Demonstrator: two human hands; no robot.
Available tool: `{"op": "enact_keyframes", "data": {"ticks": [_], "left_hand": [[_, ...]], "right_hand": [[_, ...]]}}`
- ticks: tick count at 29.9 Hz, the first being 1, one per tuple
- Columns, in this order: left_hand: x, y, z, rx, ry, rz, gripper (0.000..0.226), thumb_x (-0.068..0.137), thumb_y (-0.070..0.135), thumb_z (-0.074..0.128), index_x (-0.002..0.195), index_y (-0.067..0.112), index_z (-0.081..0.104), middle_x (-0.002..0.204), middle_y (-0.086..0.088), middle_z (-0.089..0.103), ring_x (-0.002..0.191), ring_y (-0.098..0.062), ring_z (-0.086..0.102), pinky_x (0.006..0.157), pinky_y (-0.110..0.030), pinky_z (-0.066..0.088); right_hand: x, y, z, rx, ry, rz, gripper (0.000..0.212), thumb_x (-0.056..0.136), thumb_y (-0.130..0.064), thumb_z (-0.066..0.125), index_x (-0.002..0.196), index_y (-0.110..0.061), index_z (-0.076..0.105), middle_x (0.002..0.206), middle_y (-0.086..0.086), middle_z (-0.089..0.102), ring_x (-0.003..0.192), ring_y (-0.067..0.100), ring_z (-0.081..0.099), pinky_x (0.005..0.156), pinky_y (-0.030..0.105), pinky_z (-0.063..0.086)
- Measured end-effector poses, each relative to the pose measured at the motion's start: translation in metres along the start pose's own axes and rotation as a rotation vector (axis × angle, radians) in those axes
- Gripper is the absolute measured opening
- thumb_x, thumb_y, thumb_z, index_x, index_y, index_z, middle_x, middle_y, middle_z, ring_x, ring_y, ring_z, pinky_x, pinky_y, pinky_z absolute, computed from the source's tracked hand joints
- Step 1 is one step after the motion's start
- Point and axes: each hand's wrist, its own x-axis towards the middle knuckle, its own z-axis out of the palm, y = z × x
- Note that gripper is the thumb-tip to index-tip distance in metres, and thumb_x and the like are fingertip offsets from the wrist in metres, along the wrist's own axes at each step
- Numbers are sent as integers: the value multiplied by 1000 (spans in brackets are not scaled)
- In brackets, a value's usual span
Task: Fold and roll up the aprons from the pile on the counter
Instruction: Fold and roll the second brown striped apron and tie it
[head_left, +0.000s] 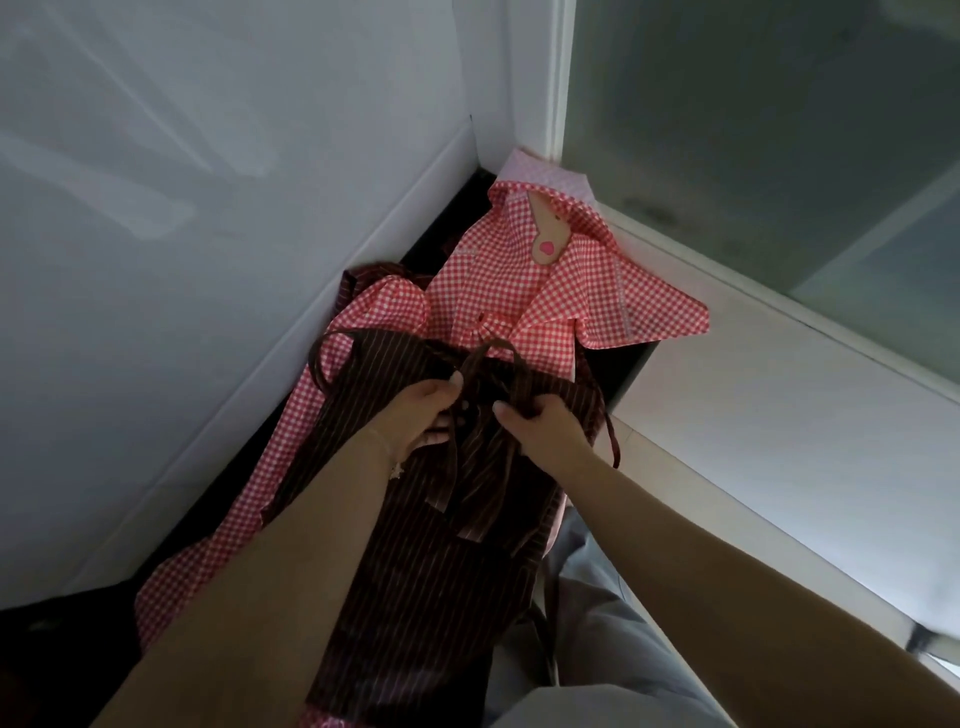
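Brown striped apron (431, 561): atop red checked apron (498, 291) on dark counter (631, 371); left hand (415, 410) and right hand (545, 421) each clamped on its straps; step: gathering straps; next likely needs flattening for folding

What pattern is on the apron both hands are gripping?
Dark brown with thin pale stripes, on the striped apron; head view, the only one.

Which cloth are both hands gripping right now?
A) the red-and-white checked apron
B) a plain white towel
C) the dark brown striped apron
C: the left hand and right hand both curl round the straps and top of the dark brown striped apron, which lies over the red-and-white checked apron.
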Motion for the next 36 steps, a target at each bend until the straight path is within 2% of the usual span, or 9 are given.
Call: {"op": "enact_keyframes", "data": {"ticks": [3,7,9,12,15,22,26,32,36], "left_hand": [[-15,-3,-4,18,-61,85,40,91,46,52,119,20,61,113,-16,62,108,-28,58,96,-42,46],[-39,-6,-26,-293,-89,56,89,83,76,14,113,11,66,119,-16,65,111,-30,60,93,-44,48],[-46,-13,-44,-371,-78,-12,101,80,81,8,103,3,69,120,-15,64,115,-32,57,95,-48,46],[-65,-31,-72,-241,-93,-62,83,79,78,30,76,7,72,120,-7,64,114,-26,58,92,-47,47],[-81,-41,-83,29,-15,-22,79,58,76,62,106,12,63,127,1,60,111,-17,61,88,-36,50],[-77,-60,-25,462,-67,102,62,93,46,54,143,15,34,129,-5,54,110,-15,56,93,-30,46],[-60,-77,0,662,3,114,66,89,41,63,141,9,39,128,-9,57,108,-19,57,93,-30,47],[-80,-99,5,1170,264,588,52,94,32,55,141,25,34,134,-8,40,111,-24,49,86,-37,49],[-83,-104,17,1346,234,682,57,95,51,43,142,19,39,131,-6,44,117,-26,43,93,-38,41]], "right_hand": [[-9,-9,12,-16,-80,-29,36,92,-30,60,119,-8,53,94,1,65,70,11,60,51,21,48],[-55,-7,31,-499,31,-746,16,93,-23,49,108,-21,56,94,-4,62,83,17,61,68,31,49],[-66,1,43,-718,-174,-920,19,89,-15,49,104,-17,61,104,2,62,98,22,56,80,35,47],[-79,15,60,-897,-747,-582,34,88,-3,43,112,-14,64,116,6,61,106,23,54,82,28,45],[-86,23,74,-787,-962,-329,42,89,5,38,123,-9,60,124,9,62,107,19,58,87,23,43],[-125,38,90,-487,-60,-821,20,90,-8,48,87,-19,64,80,-14,61,65,-2,48,65,20,37],[-114,67,88,143,445,-330,25,90,-16,53,110,-30,49,109,-13,47,98,5,52,84,25,48],[-88,96,75,372,354,94,32,97,-34,48,121,-13,48,98,3,63,86,18,63,63,28,47],[-89,95,75,386,347,136,28,98,-33,38,97,-14,58,94,8,64,86,25,62,81,45,54]]}}
